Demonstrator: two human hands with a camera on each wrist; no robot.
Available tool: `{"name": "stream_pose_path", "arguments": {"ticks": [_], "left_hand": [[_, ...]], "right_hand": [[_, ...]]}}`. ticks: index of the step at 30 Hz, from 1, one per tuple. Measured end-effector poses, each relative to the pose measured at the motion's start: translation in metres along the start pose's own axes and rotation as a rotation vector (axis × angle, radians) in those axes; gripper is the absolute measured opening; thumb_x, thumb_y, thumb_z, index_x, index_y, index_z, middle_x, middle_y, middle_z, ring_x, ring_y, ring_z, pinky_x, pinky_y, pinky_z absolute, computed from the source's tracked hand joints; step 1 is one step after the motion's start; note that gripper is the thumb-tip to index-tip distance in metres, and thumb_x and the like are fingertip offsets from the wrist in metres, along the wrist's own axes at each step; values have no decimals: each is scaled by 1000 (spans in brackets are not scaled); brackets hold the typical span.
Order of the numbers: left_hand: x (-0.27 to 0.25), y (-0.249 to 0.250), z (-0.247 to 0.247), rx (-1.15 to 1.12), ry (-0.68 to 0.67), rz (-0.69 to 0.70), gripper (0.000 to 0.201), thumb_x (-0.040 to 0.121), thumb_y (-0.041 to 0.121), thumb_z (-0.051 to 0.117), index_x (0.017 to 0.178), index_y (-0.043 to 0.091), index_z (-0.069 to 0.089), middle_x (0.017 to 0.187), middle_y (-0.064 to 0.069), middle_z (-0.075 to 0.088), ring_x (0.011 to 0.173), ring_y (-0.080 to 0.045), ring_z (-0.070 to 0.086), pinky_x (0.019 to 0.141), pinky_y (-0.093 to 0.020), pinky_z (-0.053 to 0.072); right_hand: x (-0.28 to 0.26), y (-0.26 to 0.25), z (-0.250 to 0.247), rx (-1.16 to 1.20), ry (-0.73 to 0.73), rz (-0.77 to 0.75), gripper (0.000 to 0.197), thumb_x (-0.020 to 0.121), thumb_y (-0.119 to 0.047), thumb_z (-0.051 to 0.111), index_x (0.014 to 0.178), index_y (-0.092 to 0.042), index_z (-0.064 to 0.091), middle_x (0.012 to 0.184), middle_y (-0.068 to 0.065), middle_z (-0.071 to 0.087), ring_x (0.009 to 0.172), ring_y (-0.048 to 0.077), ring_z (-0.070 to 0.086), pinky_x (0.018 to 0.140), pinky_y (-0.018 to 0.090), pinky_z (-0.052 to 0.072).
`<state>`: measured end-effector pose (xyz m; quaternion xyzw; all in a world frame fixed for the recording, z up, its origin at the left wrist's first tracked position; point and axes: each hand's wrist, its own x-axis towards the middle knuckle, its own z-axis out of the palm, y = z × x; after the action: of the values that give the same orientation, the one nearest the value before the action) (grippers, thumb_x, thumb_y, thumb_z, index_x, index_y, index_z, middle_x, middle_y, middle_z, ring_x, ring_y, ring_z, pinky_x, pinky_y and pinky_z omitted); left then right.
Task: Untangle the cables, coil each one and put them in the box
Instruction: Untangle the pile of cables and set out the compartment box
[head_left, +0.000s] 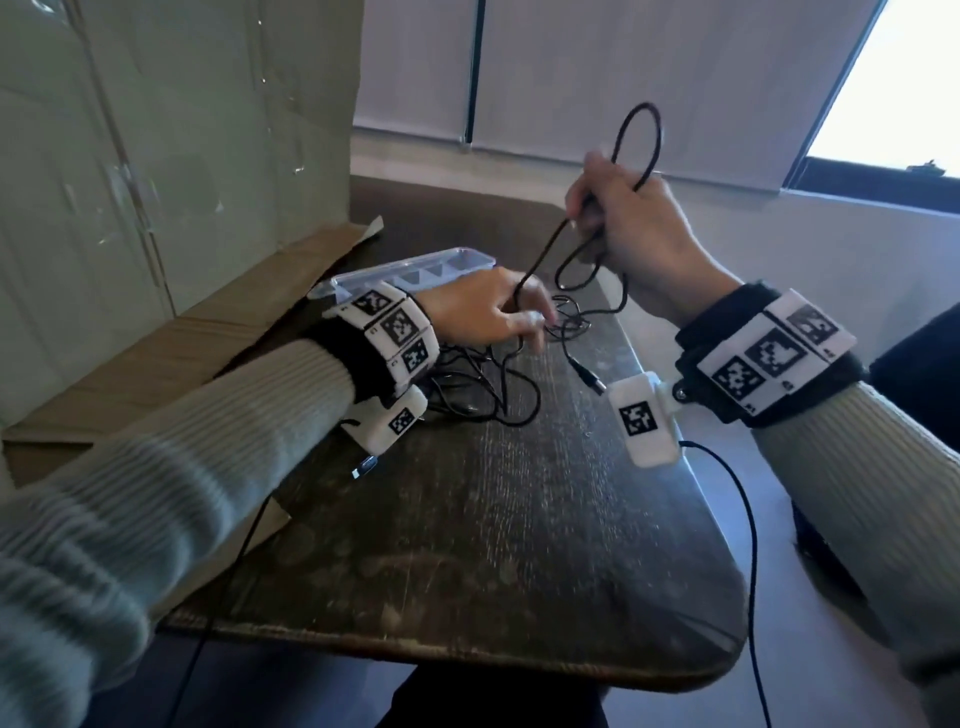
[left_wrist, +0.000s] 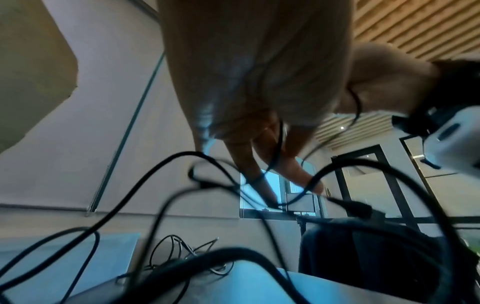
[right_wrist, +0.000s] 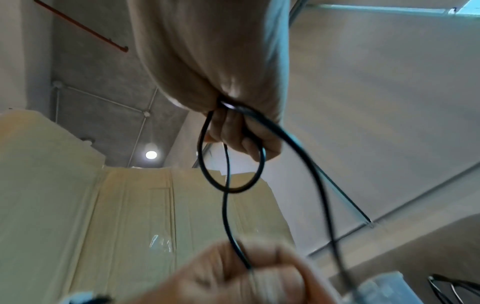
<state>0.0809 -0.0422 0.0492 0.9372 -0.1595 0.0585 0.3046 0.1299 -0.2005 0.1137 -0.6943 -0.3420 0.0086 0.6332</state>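
Note:
A tangle of thin black cables (head_left: 488, 374) lies on the dark wooden table (head_left: 467, 519). My right hand (head_left: 628, 218) is raised above it and grips a black cable whose loop (head_left: 639, 140) stands up over the fist; in the right wrist view the loop (right_wrist: 231, 164) hangs from the curled fingers (right_wrist: 244, 133). The same cable runs down to my left hand (head_left: 498, 312), which pinches it low over the tangle; its fingers (left_wrist: 259, 164) show in the left wrist view with cable between them. A barrel plug (head_left: 589, 376) lies on the table. The cardboard box (head_left: 156, 156) stands at the left.
A clear plastic compartment tray (head_left: 415, 273) lies behind my left hand beside the box flap (head_left: 208, 332). The table's right edge (head_left: 691, 467) runs close to my right wrist. Thin wires hang from both wrist cameras off the front edge.

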Motion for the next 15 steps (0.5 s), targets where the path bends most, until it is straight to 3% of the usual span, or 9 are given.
{"name": "stream_pose_path", "arguments": {"ticks": [2,4,6,8,10,12,14,15], "left_hand": [[-1,-9,6,109,4,-30,18,100,20,45,100,19,63,76,13,69,69,7,59,72,-20,42],[-8,-24,4,161,-5,-136,22,101,21,43,93,20,63,76,10,66,68,3,57,73,-25,43],[-18,-43,0,156,-21,-250,26,100,28,45,84,18,62,77,3,67,70,-8,59,75,-29,45],[-27,-57,-4,154,9,-312,31,96,39,50,87,12,64,84,-8,69,77,-20,63,76,-36,46],[-32,-62,-6,82,27,-323,33,94,40,52,91,10,66,85,-5,70,79,-16,66,75,-32,48],[-31,-54,-9,45,13,-308,30,98,34,47,86,14,67,79,6,69,73,-5,65,72,-17,45],[-27,-43,-13,107,25,-284,34,101,32,41,85,16,67,79,6,68,74,-7,64,70,-13,44],[-24,-39,-14,152,41,-264,36,101,33,39,86,16,67,82,3,69,77,-10,64,72,-15,45]], "right_hand": [[4,-9,-11,89,118,-28,48,103,-35,38,60,-18,51,47,-8,38,44,11,35,44,23,31],[8,-18,-27,244,252,-38,47,103,-35,38,61,-17,49,49,-6,37,43,12,34,43,23,31],[11,-27,-44,350,349,-42,47,103,-37,37,63,-16,48,49,-5,36,40,11,34,44,23,32],[14,-27,-56,314,380,-40,46,103,-37,37,64,-16,49,50,-5,37,41,11,34,46,23,32],[15,-18,-57,154,344,-21,46,103,-36,38,63,-16,51,51,-4,36,43,12,31,45,24,29],[14,-2,-48,-64,247,1,45,103,-35,39,66,-16,56,50,-6,35,42,9,29,46,23,26],[8,15,-37,-273,95,5,41,102,-37,41,78,-16,66,52,-7,37,44,8,29,47,23,26],[5,23,-31,-333,2,-5,37,102,-37,42,90,-16,70,52,-8,37,45,8,29,48,25,26]]}}
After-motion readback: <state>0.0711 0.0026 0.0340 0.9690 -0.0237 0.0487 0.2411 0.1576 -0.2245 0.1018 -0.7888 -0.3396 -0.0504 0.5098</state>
